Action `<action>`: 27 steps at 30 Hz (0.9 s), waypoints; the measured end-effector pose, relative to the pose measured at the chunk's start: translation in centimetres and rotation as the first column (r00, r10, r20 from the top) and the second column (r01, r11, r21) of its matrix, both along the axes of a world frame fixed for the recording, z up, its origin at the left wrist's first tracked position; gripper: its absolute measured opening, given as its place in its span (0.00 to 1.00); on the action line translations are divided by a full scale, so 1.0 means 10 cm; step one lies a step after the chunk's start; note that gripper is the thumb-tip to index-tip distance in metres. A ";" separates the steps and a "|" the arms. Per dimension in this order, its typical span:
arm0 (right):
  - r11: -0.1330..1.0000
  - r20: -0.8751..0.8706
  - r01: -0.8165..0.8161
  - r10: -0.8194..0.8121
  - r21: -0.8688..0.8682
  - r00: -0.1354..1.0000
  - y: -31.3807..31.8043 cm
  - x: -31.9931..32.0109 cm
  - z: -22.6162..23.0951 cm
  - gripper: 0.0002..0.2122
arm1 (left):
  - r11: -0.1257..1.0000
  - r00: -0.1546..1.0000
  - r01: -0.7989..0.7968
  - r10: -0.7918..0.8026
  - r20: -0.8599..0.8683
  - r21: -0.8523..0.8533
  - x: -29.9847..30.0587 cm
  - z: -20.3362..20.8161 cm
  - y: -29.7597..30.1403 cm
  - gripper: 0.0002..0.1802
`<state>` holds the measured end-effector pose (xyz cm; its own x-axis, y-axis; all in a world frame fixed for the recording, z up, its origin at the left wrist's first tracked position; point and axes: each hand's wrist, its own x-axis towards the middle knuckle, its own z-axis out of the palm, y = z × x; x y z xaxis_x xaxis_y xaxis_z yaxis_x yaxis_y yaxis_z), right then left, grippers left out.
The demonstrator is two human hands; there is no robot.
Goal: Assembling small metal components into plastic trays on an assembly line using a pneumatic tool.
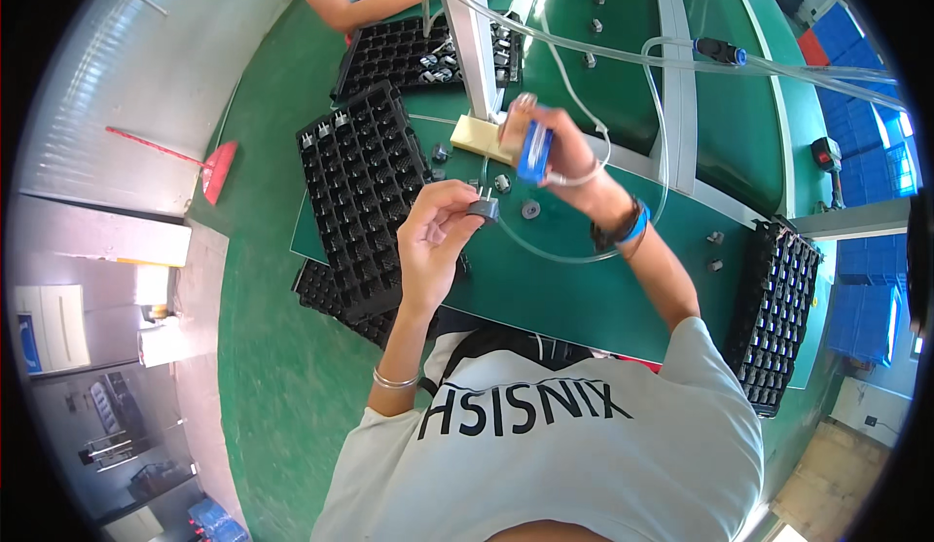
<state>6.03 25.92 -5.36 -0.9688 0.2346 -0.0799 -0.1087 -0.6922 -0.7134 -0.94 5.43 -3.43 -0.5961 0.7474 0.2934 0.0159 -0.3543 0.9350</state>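
Observation:
My left hand [433, 240] pinches a small dark plug [484, 209] between thumb and fingers, its metal pins pointing up. Just right of it and farther away, my right hand [569, 148] is closed around a blue handheld object [534, 153]; motion blur hides its exact kind. A pale yellow block [481, 139] lies on the green table beside that hand. Below the hands are a small metallic part [502, 184] and a round grey part [530, 209]. Another dark part [440, 153] rests near the block.
Black compartment trays [365, 192] with several parts stand at the left, and another tray [775, 313] at the right. A co-worker's arm [375, 7] reaches over a far tray [389, 55]. A metal post [467, 46], clear hoses [603, 51] and a conveyor belt [608, 85] lie beyond.

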 end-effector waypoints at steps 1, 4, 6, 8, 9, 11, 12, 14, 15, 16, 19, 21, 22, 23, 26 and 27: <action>0.998 0.010 -0.051 0.052 -0.047 0.999 -0.16 -0.01 0.00 0.21 | 1.000 0.999 -0.004 0.005 -0.048 0.015 0.00 0.00 -0.01 0.13; 0.995 0.158 -0.094 0.099 -0.044 0.982 -0.36 0.08 -0.01 0.19 | 1.000 0.999 0.019 -0.019 -0.039 0.004 0.06 0.05 -0.01 0.13; 0.995 0.184 -0.088 0.095 -0.046 0.978 -0.42 0.15 0.04 0.19 | 0.999 0.999 0.035 -0.035 -0.037 -0.003 0.08 0.05 0.00 0.13; 0.995 0.166 -0.099 0.094 0.022 0.982 -0.42 0.20 0.04 0.19 | 1.000 0.996 0.020 -0.020 -0.081 0.003 0.10 0.03 0.00 0.14; 0.995 0.165 -0.100 0.095 0.022 0.982 -0.45 0.23 0.07 0.19 | 1.000 0.996 0.020 -0.019 -0.082 0.003 0.11 0.02 -0.01 0.14; 0.991 0.197 -0.086 0.065 0.103 0.978 -0.52 0.28 0.17 0.20 | 1.000 0.990 -0.011 0.012 -0.138 0.010 0.13 0.00 -0.02 0.16; 0.987 0.177 -0.089 0.065 0.135 0.982 -0.54 0.28 0.17 0.20 | 1.000 0.990 -0.015 0.016 -0.138 0.010 0.15 0.01 -0.03 0.16; 0.976 0.170 -0.101 0.068 0.194 0.983 -0.52 0.29 0.22 0.20 | 0.997 0.983 -0.074 0.071 -0.171 -0.009 0.17 0.04 -0.04 0.20; 0.962 0.163 -0.108 0.068 0.252 0.984 -0.50 0.29 0.23 0.20 | 0.997 0.982 -0.077 0.075 -0.172 -0.008 0.14 0.04 -0.03 0.20; 0.951 0.142 -0.115 0.077 0.286 0.987 -0.43 0.27 0.21 0.20 | 0.985 0.949 -0.160 0.136 -0.286 -0.061 0.08 0.05 -0.01 0.22; 0.923 0.077 0.245 -0.279 0.297 0.957 -0.20 0.02 -0.09 0.20 | 0.929 0.847 -0.337 0.229 -0.480 -0.151 -0.31 0.07 0.07 0.23; 0.867 0.232 0.174 -0.310 0.466 0.922 0.07 -0.07 -0.21 0.16 | 0.869 0.777 -0.475 0.339 -0.530 -0.140 -0.85 -0.10 0.08 0.15; 0.869 0.250 0.132 -0.278 0.476 0.927 0.18 -0.11 -0.33 0.11 | 0.819 0.681 -0.553 0.336 -0.651 -0.155 -1.12 -0.13 0.08 0.14; 0.870 0.245 0.129 -0.271 0.476 0.931 0.18 -0.21 -0.44 0.11 | 0.765 0.597 -0.615 0.292 -0.748 -0.192 -1.44 -0.22 0.01 0.14; 0.106 -0.468 0.512 -0.284 0.852 0.837 0.21 -0.52 -0.84 0.09 | 0.661 0.370 -0.736 0.216 -0.904 -0.143 -2.16 -0.48 -0.09 0.14; 0.105 -0.469 0.514 -0.285 0.851 0.836 0.16 -0.52 -0.81 0.09 | 0.630 0.331 -0.760 0.162 -0.930 -0.161 -2.27 -0.50 -0.09 0.14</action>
<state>0.88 27.55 -13.43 -0.6737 0.3771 0.6355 -0.3085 0.6380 -0.7055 -23.67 4.48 -8.45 -0.6010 0.5969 0.5315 0.7977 0.4893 0.3525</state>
